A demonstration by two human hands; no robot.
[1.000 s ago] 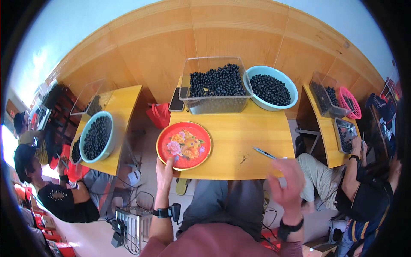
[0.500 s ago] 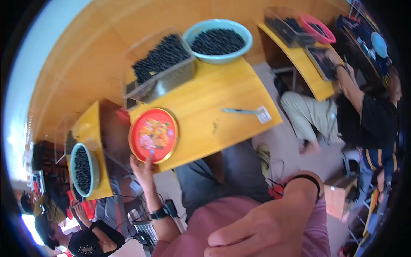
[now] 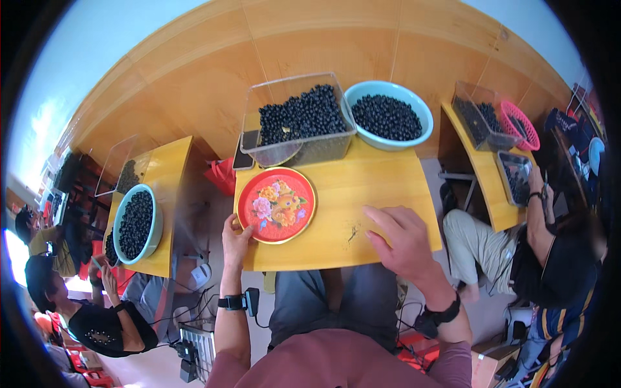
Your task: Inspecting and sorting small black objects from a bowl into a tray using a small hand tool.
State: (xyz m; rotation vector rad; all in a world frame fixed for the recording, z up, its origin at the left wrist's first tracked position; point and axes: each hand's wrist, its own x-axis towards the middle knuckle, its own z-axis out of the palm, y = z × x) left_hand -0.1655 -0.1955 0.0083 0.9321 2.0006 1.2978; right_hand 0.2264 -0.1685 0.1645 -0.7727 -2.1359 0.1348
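Note:
A round red tray [image 3: 294, 223] with a gold rim and a flower pattern lies at the left of the yellow table [image 3: 381, 178]. My left hand [image 3: 237, 240] pinches its lower left rim, thumb on the edge. Over the table's right part, my right hand [image 3: 406, 244] hovers or rests with fingers apart and nothing visible in it. Small dark scraps [image 3: 352, 234] lie beside its thumb. Behind the tray stand a clear plastic bin [image 3: 317, 150] and a light blue basin [image 3: 401, 143], both holding many small black, shiny, berry-like balls.
A dark phone-like slab [image 3: 244, 155] lies left of the bin. On the left table, another blue basin [image 3: 157, 226] holds similar balls, with a person [image 3: 107, 320] seated near. At right, a person [image 3: 563, 258] works at a metal tray [image 3: 504, 169] beside a pink basket [image 3: 532, 132].
My right hand has gone from near my body out over the table, opening its fingers. The pen and white label there no longer show. My left hand stays at the tray; the view has levelled.

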